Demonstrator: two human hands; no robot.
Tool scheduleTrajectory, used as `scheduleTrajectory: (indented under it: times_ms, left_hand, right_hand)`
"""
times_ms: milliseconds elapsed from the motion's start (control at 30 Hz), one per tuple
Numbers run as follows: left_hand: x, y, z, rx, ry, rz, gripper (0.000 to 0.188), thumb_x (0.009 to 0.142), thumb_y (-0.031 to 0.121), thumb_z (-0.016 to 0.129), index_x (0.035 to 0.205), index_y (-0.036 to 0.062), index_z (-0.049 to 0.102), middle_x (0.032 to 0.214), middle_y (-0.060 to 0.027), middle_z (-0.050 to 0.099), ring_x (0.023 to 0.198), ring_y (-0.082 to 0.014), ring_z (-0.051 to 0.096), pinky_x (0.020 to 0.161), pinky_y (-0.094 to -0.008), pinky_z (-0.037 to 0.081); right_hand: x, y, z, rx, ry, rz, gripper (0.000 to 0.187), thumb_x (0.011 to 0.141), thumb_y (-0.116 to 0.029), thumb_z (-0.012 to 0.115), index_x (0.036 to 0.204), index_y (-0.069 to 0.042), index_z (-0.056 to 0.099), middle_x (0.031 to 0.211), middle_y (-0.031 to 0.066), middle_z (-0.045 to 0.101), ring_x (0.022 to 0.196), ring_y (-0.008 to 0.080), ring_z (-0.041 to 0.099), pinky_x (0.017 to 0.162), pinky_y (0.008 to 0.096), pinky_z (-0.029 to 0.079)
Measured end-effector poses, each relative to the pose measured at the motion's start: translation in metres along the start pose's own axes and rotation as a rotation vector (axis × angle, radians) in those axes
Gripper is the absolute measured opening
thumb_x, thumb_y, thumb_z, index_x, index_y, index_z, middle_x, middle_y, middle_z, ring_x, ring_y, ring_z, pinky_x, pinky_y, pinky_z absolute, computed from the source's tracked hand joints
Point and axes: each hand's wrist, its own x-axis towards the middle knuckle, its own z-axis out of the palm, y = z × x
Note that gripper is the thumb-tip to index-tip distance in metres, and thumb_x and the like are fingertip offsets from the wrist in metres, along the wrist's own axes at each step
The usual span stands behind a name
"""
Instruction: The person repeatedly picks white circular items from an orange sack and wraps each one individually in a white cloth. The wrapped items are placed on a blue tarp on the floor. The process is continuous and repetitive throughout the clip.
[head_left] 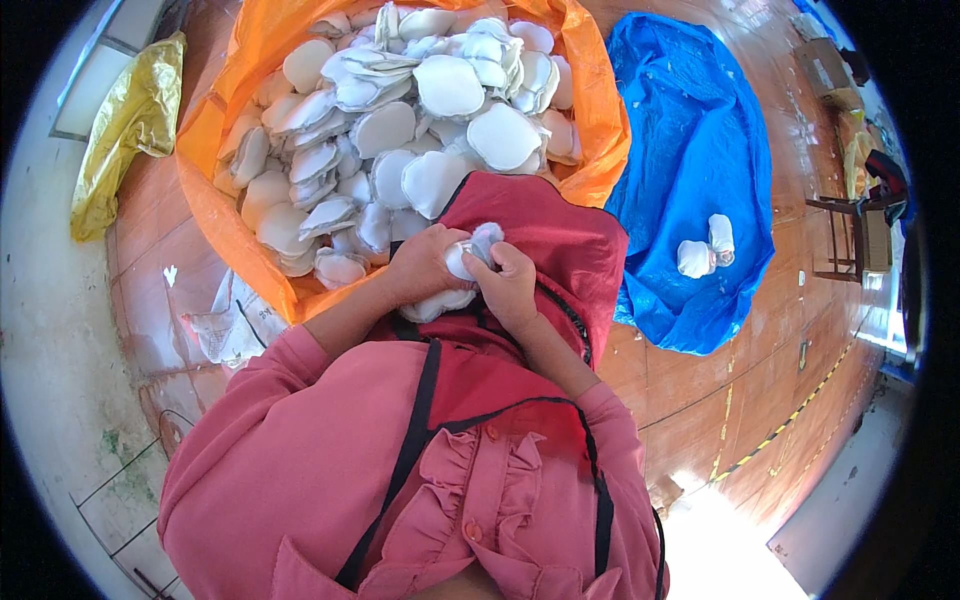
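Note:
In my lap, above a dark red apron [545, 215], I hold a small white fabric piece [458, 262] with both hands. My left hand [425, 265] is closed around its left side. My right hand [510, 285] pinches it from the right, thumb pressed on the cloth. A greyish fuzzy bit sticks up at its top, and more white cloth bulges below my left hand. Just beyond, a large orange sack [205, 160] is heaped with several flat, rounded white fabric pads [450, 87]. Most fingertips are hidden behind the cloth.
To the right a blue plastic sheet or bag [665, 150] lies on the tiled floor [690, 400], with a few white rolled fabric pieces [696, 258] on it. A yellow sack [130, 130] is by the left wall. A wooden stool [840, 240] and cardboard box [828, 75] stand far right.

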Motion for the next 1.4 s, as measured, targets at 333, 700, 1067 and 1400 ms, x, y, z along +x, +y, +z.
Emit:
scheduleTrajectory:
  times_ms: [333, 700, 1067, 1400]
  left_hand:
    - [-0.017, 0.012, 0.015, 0.222, 0.066, 0.13, 0.062, 0.066, 0.038, 0.084, 0.112, 0.0073, 0.057, 0.105, -0.0109, 0.059, 0.095, -0.0316, 0.064, 0.081, -0.0437, 0.052]
    - [-0.007, 0.01, 0.024, 0.31, 0.203, 0.19, 0.053, 0.068, 0.04, 0.082, 0.099, 0.007, 0.057, 0.09, -0.013, 0.061, 0.077, -0.0362, 0.064, 0.066, -0.0457, 0.052]
    - [0.005, 0.012, 0.005, 0.022, 0.052, -0.138, 0.05, 0.067, 0.042, 0.084, 0.102, 0.0099, 0.07, 0.094, -0.0147, 0.072, 0.088, -0.0326, 0.069, 0.077, -0.0417, 0.053]
    - [0.0, 0.03, -0.038, -0.43, -0.363, -0.197, 0.043, 0.07, 0.03, 0.088, 0.102, 0.005, 0.073, 0.088, -0.0032, 0.073, 0.081, -0.0119, 0.066, 0.076, -0.03, 0.051]
  right_hand:
    - [-0.015, 0.009, -0.004, 0.391, 0.054, 0.35, 0.037, 0.081, -0.011, 0.073, 0.06, -0.007, 0.044, 0.062, -0.0069, 0.041, 0.057, 0.0049, 0.036, 0.049, 0.0283, 0.032]
    - [0.017, -0.007, -0.018, 0.61, -0.019, 0.638, 0.011, 0.082, -0.009, 0.069, 0.073, -0.004, 0.067, 0.073, -0.0018, 0.063, 0.064, 0.0058, 0.053, 0.058, 0.0227, 0.041]
    - [0.013, -0.001, -0.021, 0.536, 0.055, 0.448, 0.017, 0.092, -0.018, 0.068, 0.08, -0.006, 0.065, 0.072, -0.0053, 0.055, 0.067, 0.0045, 0.05, 0.062, 0.0217, 0.041]
    - [0.024, -0.023, -0.063, 0.53, -0.498, 0.058, 0.054, 0.089, -0.02, 0.07, 0.137, -0.005, 0.051, 0.121, 0.0053, 0.056, 0.113, 0.018, 0.053, 0.101, 0.0325, 0.042]
